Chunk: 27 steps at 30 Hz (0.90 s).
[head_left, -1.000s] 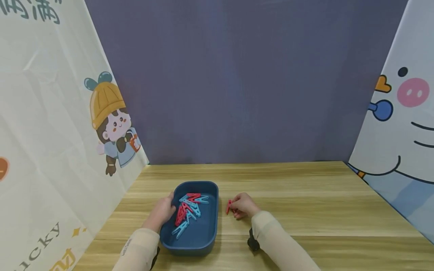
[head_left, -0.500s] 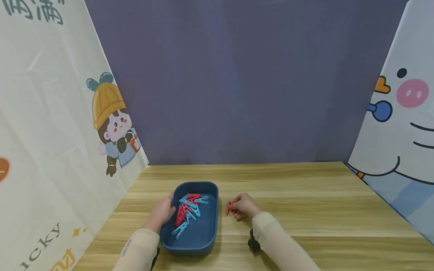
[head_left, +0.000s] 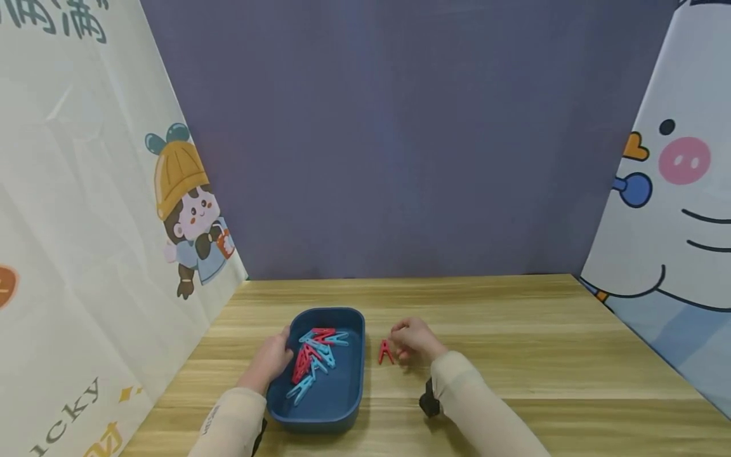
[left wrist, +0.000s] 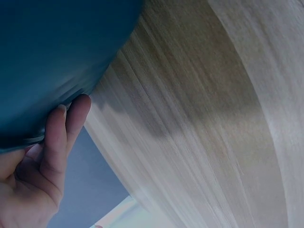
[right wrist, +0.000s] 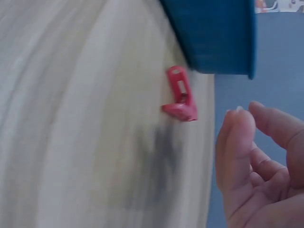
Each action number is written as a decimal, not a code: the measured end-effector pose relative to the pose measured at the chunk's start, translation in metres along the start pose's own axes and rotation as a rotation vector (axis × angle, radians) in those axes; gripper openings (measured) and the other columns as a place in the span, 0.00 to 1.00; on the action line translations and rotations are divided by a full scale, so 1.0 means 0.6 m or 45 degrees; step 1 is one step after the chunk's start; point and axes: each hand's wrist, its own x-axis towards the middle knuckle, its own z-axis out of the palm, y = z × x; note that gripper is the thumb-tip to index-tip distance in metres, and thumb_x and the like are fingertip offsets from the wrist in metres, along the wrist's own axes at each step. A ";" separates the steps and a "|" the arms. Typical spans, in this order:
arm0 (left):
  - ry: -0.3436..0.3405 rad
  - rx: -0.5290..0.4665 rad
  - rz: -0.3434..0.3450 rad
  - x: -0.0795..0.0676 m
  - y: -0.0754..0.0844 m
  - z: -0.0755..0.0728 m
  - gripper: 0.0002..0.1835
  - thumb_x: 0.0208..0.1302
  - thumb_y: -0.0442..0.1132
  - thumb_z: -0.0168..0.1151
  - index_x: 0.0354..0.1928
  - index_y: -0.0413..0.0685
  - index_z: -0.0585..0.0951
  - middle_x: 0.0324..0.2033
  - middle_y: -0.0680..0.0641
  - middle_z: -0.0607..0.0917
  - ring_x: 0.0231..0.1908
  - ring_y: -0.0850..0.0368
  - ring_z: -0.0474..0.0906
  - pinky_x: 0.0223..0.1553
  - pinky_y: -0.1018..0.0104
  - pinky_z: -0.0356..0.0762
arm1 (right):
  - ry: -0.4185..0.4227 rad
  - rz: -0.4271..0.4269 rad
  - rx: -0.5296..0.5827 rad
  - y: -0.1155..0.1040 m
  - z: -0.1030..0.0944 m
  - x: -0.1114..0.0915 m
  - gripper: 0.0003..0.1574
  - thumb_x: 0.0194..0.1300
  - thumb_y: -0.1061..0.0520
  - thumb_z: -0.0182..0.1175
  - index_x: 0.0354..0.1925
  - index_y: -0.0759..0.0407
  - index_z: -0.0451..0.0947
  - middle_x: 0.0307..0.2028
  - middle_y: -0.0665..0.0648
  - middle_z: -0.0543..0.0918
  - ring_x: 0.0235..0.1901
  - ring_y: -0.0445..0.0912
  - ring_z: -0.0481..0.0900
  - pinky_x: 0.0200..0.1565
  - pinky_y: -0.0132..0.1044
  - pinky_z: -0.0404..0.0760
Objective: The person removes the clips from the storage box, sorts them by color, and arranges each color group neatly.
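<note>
A dark blue plastic bin (head_left: 320, 416) stands on the table with several red and light blue clothespins (head_left: 314, 358) lying in it. My left hand (head_left: 270, 358) grips the bin's left wall, with the thumb over the rim and fingers on the outside, as the left wrist view (left wrist: 54, 147) of that hand shows. Just right of the bin, one red clothespin (head_left: 385, 351) rests on the tabletop, apart from it. My right hand (head_left: 417, 339) hovers right beside this clothespin. In the right wrist view a small gap separates its thumb and fingertips, and they hold nothing.
The wooden table (head_left: 514, 336) extends to the right and behind the bin. A dark purple-grey backdrop (head_left: 400, 139) rises at the far edge. Printed cartoon sheets stand along the left (head_left: 85, 190) and right sides.
My right hand has let go of the red clothespin and drawn slightly right and up from it. The clothespin now sits on the table. My left hand stays on the bin.
</note>
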 end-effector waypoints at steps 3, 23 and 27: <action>-0.004 0.007 0.001 0.000 -0.002 -0.001 0.28 0.56 0.27 0.57 0.59 0.22 0.64 0.50 0.26 0.73 0.51 0.34 0.71 0.51 0.45 0.69 | -0.018 -0.007 0.005 -0.016 -0.001 -0.001 0.12 0.60 0.64 0.57 0.42 0.70 0.70 0.27 0.60 0.75 0.16 0.43 0.72 0.16 0.29 0.76; -0.020 0.014 -0.008 0.000 -0.002 -0.002 0.28 0.57 0.28 0.57 0.60 0.24 0.64 0.49 0.26 0.74 0.49 0.34 0.72 0.50 0.44 0.71 | -0.115 -0.093 -0.056 -0.084 0.035 -0.008 0.17 0.60 0.60 0.59 0.46 0.69 0.73 0.35 0.64 0.77 0.23 0.45 0.78 0.24 0.35 0.82; -0.016 0.005 -0.007 0.002 -0.005 0.000 0.29 0.57 0.28 0.57 0.60 0.23 0.64 0.49 0.26 0.74 0.49 0.33 0.72 0.50 0.44 0.70 | -0.133 -0.095 -0.049 -0.090 0.041 -0.006 0.18 0.60 0.58 0.61 0.46 0.68 0.73 0.39 0.68 0.77 0.23 0.46 0.78 0.24 0.34 0.81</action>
